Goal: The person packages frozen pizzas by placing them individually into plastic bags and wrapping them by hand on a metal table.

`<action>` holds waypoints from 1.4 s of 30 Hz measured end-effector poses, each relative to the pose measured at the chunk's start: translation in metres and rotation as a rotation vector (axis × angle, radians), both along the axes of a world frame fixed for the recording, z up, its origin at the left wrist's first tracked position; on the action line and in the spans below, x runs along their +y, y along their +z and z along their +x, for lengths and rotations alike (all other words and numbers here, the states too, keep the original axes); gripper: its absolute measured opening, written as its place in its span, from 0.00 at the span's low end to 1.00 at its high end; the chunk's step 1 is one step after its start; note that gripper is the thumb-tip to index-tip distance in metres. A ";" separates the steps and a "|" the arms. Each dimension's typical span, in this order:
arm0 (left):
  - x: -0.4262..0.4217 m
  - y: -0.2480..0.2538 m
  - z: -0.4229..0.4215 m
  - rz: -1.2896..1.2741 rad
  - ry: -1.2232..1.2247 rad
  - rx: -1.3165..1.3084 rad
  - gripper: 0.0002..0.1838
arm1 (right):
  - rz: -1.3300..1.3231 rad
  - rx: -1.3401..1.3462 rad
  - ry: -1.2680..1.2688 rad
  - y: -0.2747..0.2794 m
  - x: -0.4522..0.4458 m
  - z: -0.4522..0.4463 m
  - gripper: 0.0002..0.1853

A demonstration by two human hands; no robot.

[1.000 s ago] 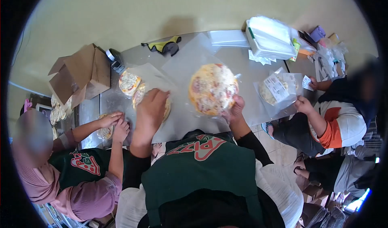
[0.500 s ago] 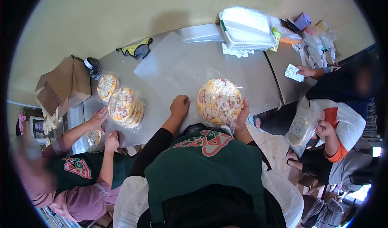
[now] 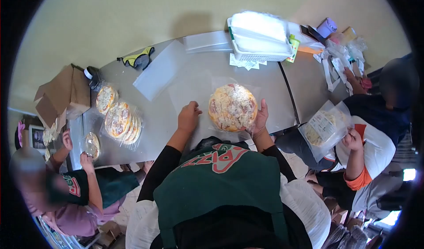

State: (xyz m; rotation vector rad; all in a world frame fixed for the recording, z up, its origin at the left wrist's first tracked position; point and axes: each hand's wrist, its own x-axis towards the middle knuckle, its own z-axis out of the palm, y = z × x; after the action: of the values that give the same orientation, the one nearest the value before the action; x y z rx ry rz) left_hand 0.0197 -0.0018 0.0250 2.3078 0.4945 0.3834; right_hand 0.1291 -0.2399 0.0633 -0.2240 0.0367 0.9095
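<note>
A round pizza (image 3: 232, 107) with pale grated topping lies in a clear plastic bag in front of me, close to the table's near edge. My right hand (image 3: 260, 118) grips the bagged pizza at its right edge, fingers pointing up along the side. To the left of the pizza, my left hand (image 3: 189, 116) is loosely closed with its fingers curled, a small gap away from it; nothing shows in it. Further left stands a leaning stack of bagged pizzas (image 3: 118, 120), with another small pile of pizzas (image 3: 106, 98) behind it.
At left a co-worker's hand (image 3: 87, 162) is at a small pizza (image 3: 92, 145); a cardboard box (image 3: 62, 92) stands behind. A white basket (image 3: 260, 56) of plastic bags is at the back. At right, another person holds a bagged pizza (image 3: 321, 127) with a label.
The view has shifted slightly. The left co-worker's hands have moved away from the stack toward the small pizza. The right person's other hand has gone to the papers at the back, and their bagged pizza is higher.
</note>
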 end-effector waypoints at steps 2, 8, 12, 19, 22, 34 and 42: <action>-0.005 0.007 0.006 0.009 -0.065 0.061 0.09 | -0.021 -0.042 0.035 0.011 0.007 0.005 0.44; -0.010 -0.027 0.016 -0.302 -0.169 0.048 0.09 | -0.164 -0.009 0.018 -0.016 -0.010 0.037 0.41; -0.008 -0.038 0.016 -0.048 -0.324 -0.088 0.16 | -0.183 -0.056 -0.061 -0.002 -0.017 0.050 0.41; -0.036 0.004 0.023 0.301 -0.155 -0.081 0.17 | -0.258 -0.078 -0.050 -0.003 -0.029 0.068 0.41; -0.023 -0.010 0.026 0.371 -0.173 -0.121 0.16 | -0.243 -0.063 0.098 -0.011 -0.019 0.065 0.41; 0.011 0.004 0.050 0.385 -0.125 -0.170 0.27 | -0.171 0.135 0.481 -0.019 0.073 0.015 0.36; 0.017 0.003 0.046 0.394 -0.152 -0.284 0.29 | -0.155 0.173 0.453 -0.014 0.074 0.001 0.33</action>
State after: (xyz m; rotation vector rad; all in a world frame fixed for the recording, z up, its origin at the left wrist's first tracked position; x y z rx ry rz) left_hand 0.0653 0.0152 0.0282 2.5859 0.1063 0.7767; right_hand 0.1302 -0.1658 0.0491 -0.3038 0.2241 1.3777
